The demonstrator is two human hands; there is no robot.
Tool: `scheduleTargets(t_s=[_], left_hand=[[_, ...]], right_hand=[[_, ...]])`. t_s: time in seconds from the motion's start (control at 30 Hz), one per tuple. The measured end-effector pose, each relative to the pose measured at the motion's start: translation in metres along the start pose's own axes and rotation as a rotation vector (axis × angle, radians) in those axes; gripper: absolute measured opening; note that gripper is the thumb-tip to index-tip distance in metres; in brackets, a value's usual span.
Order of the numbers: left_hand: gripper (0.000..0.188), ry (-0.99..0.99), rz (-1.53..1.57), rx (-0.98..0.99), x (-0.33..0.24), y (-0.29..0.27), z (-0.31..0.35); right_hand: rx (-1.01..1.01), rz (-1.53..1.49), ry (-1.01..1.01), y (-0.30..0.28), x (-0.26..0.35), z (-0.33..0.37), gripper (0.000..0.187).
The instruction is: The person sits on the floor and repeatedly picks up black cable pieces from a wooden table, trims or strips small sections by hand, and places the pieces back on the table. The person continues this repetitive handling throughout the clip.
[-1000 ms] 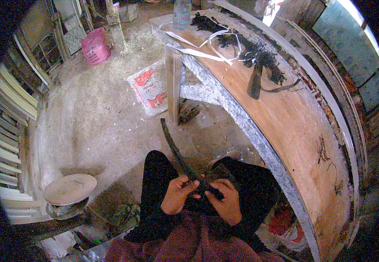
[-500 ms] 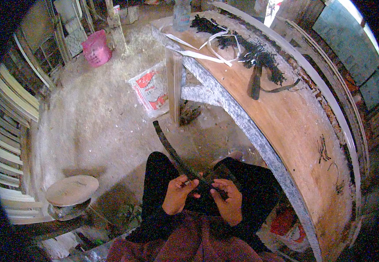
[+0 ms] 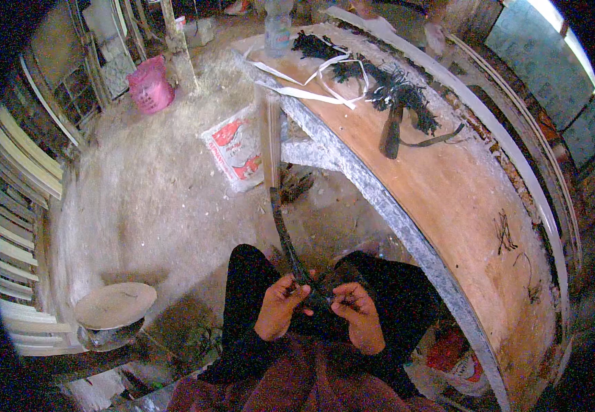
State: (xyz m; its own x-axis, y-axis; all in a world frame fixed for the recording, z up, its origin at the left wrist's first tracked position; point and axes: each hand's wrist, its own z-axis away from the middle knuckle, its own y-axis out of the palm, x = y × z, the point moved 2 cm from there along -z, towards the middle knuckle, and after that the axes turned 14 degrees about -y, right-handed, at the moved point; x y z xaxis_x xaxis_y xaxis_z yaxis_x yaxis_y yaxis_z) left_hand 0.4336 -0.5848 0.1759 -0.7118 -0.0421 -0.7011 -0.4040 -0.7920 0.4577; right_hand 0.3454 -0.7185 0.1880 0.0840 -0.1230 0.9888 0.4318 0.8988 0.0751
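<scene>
Along the left wall, pale, flat slats [image 3: 16,254] run in a ribbed row, their edges straight and hard. Near them stands a round disc [image 3: 115,305], matt and dusty, on a darker base. Further off, a crumpled pink sack [image 3: 150,86] slumps on the gritty, mottled floor [image 3: 140,178]; a creased white-and-red sack [image 3: 236,147] lies flat beside a squared wooden table leg [image 3: 270,147].

From where I stand, the dark strip [image 3: 284,237], long, narrow and gently curved, rises from the seated person's lap, its far end up against the view of that leg. The left hand [image 3: 278,312] has its thumb and fingers clamped on the strip's lower part. Above, a clear plastic bottle [image 3: 277,31] stands at the table corner, with a flat white ribbon [image 3: 315,96] looping loosely just beside it. The right hand [image 3: 360,317] holds thumb and fingertips close together at the strip's near end; I can't tell whether they grip a strand.

On the smooth, orange-brown tabletop [image 3: 435,199], powdery along its far edge, sit a shaggy black bundle [image 3: 397,89], a tapered brown piece [image 3: 391,134] against it, and, rightmost, wiry black wisps [image 3: 505,233].
</scene>
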Motion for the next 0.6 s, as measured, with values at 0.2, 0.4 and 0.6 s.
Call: scheduleTargets(t_s=[0.2, 0.4, 0.6], left_hand=[[0.025, 0.005, -0.280, 0.014, -0.006, 0.013, 0.008], [0.022, 0.014, -0.456, 0.003, -0.010, 0.019, 0.011], [0.018, -0.010, -0.254, 0.102, -0.007, 0.023, 0.009]], right_hand=[[0.063, 0.177, -0.138, 0.003, 0.018, 0.000, 0.023], [0.080, 0.320, -0.080, -0.010, 0.011, 0.001, 0.011], [-0.044, -0.185, 0.066, -0.016, -0.010, 0.004, 0.009]])
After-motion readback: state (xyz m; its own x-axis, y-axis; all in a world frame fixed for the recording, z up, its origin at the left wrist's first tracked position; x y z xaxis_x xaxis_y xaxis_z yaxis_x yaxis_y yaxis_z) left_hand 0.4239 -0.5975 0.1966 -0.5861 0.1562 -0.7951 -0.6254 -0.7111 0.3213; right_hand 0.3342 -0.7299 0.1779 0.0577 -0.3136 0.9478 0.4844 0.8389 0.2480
